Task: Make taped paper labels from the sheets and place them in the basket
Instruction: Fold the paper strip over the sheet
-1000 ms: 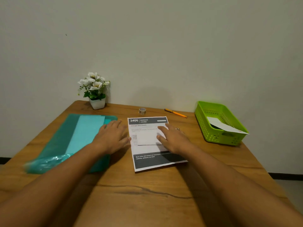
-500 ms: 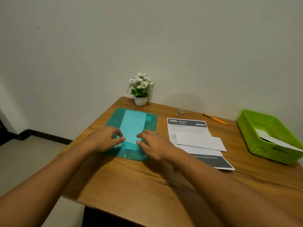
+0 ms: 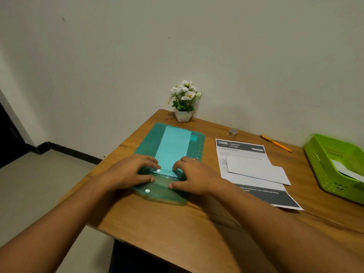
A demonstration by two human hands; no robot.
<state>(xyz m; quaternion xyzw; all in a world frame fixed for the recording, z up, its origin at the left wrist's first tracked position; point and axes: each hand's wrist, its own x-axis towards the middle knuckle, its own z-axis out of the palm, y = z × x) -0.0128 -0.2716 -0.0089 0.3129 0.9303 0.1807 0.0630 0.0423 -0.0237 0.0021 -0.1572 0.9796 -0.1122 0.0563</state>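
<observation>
Left hand (image 3: 128,172) and right hand (image 3: 195,176) pinch translucent teal folder (image 3: 150,146) flap.

Lime-green perforated plastic basket (image 3: 325,174): we see it cut off at the right edge, blurred. Body print on the white printed paper sheet (image 3: 241,151): too small for us to read.

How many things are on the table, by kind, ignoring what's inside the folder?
Paper pieces: 3 (printed sheet, blank slip, slip in basket)
Holders: 2 (teal folder, green basket)
Tools: 2 (tape roll, orange pen)
Plants: 1 (flower pot)
Total: 8
</observation>
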